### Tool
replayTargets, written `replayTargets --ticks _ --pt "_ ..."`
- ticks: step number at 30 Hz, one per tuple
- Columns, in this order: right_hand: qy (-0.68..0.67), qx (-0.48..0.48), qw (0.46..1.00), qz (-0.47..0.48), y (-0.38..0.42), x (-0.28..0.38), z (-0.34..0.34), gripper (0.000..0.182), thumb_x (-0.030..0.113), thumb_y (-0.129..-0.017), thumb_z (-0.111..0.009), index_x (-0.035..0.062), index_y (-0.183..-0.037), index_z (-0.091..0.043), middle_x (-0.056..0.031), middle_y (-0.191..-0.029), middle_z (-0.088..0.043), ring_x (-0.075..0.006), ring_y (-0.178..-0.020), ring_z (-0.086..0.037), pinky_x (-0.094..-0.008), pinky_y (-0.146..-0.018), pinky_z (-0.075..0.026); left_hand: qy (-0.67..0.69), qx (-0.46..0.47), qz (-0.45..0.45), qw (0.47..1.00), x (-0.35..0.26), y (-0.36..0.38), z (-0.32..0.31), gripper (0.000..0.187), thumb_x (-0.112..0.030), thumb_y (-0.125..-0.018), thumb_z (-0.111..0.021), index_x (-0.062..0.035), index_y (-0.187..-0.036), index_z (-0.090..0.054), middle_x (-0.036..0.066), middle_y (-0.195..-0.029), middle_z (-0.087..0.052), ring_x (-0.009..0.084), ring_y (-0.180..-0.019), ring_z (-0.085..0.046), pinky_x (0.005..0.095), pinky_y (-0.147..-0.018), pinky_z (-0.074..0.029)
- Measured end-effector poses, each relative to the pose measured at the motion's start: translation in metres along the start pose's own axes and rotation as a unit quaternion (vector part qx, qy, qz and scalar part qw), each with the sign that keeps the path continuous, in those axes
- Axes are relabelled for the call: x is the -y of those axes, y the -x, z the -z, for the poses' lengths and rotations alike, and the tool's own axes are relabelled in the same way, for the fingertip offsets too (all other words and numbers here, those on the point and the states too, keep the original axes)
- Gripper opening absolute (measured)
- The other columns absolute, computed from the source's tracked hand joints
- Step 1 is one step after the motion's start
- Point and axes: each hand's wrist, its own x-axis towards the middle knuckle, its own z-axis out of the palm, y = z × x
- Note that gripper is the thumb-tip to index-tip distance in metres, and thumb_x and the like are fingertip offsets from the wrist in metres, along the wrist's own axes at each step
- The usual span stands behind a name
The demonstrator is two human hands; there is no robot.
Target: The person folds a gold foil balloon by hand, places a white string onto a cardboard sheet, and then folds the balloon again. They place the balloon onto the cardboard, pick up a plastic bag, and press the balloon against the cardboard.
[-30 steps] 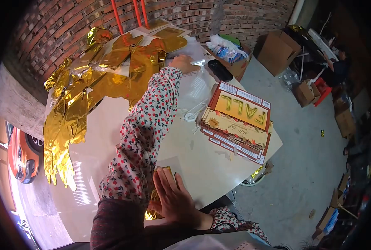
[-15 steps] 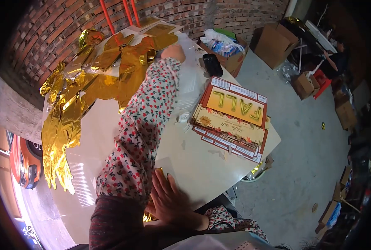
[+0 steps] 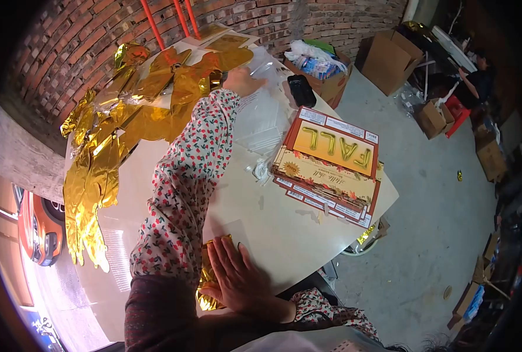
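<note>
My left hand [image 3: 244,82] is stretched across to the far side of the table, over a pile of clear plastic bags [image 3: 261,126]. Its fingers look extended and low on the plastic, though they show only in part. Beside it, to the left, lie flat gold foil balloons [image 3: 184,88]. Close to my body, my right hand [image 3: 237,278] rests flat with fingers spread, partly over a folded piece of gold foil [image 3: 208,287]. A clear film edge shows just above its fingertips. Printed FALL balloon banner packages [image 3: 331,167] are stacked on the right.
A black phone-like object [image 3: 301,91] lies near the far right table edge. Crumpled clear plastic [image 3: 262,171] sits left of the packages. Cardboard boxes [image 3: 392,61] stand on the floor. A person sits at the far right. More gold foil [image 3: 93,193] drapes at the left.
My left hand has shifted slightly down, and its fingers now look more stretched out. More of the gold foil beside my right hand shows; that hand has stayed nearly in place.
</note>
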Motion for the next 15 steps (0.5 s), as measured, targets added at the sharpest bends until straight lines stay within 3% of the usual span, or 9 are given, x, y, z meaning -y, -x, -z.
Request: replayTargets --ticks 2,5,8,11,12,15 --pt "0.003 0.000 1.000 0.003 0.000 0.000 0.000 0.091 0.064 -0.089 -0.052 -0.0078 -0.143 -0.040 -0.0248 -0.149 -0.039 -0.0350 -0.143 -0.033 -0.0505 -0.113 -0.028 0.026 0.068 -0.008 0.997 -0.001 0.004 0.007 0.082 -0.059 -0.082 -0.068 0.0051 -0.132 -0.055 0.028 -0.122 -0.063 0.0358 -0.121 -0.059 0.0413 -0.101 -0.048" --pt "0.027 0.010 1.000 0.012 0.000 -0.001 0.002 0.091 0.064 -0.089 -0.051 -0.0087 -0.143 -0.040 -0.0254 -0.149 -0.039 -0.0354 -0.142 -0.033 -0.0507 -0.113 -0.027 0.222 0.057 0.044 0.972 0.006 0.019 0.024 0.076 -0.050 -0.086 -0.068 -0.0020 -0.143 -0.048 0.021 -0.133 -0.060 0.0317 -0.125 -0.057 0.0371 -0.105 -0.044" --pt "0.026 0.013 1.000 0.013 0.000 0.000 0.003 0.091 0.064 -0.090 -0.050 -0.0095 -0.142 -0.040 -0.0261 -0.149 -0.039 -0.0360 -0.142 -0.032 -0.0508 -0.114 -0.027 0.293 0.138 -0.076 0.943 0.050 0.024 0.018 0.069 -0.039 -0.088 -0.071 -0.0023 -0.143 -0.048 0.019 -0.141 -0.054 0.0296 -0.131 -0.052 0.0356 -0.108 -0.041" --pt "0.024 0.000 1.000 0.015 0.001 0.000 0.000 0.091 0.064 -0.090 -0.049 -0.0096 -0.142 -0.040 -0.0263 -0.149 -0.039 -0.0362 -0.142 -0.032 -0.0507 -0.114 -0.027 0.219 0.126 -0.048 0.966 0.062 0.033 0.017 0.061 -0.029 -0.087 -0.074 -0.0036 -0.139 -0.053 0.017 -0.134 -0.060 0.0267 -0.124 -0.057 0.0339 -0.104 -0.045" --pt "0.029 0.001 0.999 0.018 0.001 0.000 0.000 0.091 0.064 -0.091 -0.049 -0.0096 -0.142 -0.040 -0.0262 -0.149 -0.039 -0.0362 -0.142 -0.032 -0.0506 -0.114 -0.027 0.209 0.066 -0.060 0.974 0.059 0.037 0.017 0.055 -0.030 -0.083 -0.076 0.0009 -0.127 -0.063 0.017 -0.119 -0.068 0.0249 -0.110 -0.066 0.0319 -0.097 -0.050" --pt "0.040 0.007 0.999 0.024 0.001 0.001 0.002 0.090 0.065 -0.091 -0.048 -0.0096 -0.142 -0.041 -0.0260 -0.149 -0.039 -0.0360 -0.142 -0.032 -0.0506 -0.114 -0.027 0.209 0.023 -0.034 0.977 0.052 0.038 0.014 0.044 -0.031 -0.085 -0.074 -0.0009 -0.117 -0.069 0.016 -0.110 -0.072 0.0234 -0.101 -0.069 0.0333 -0.091 -0.052"
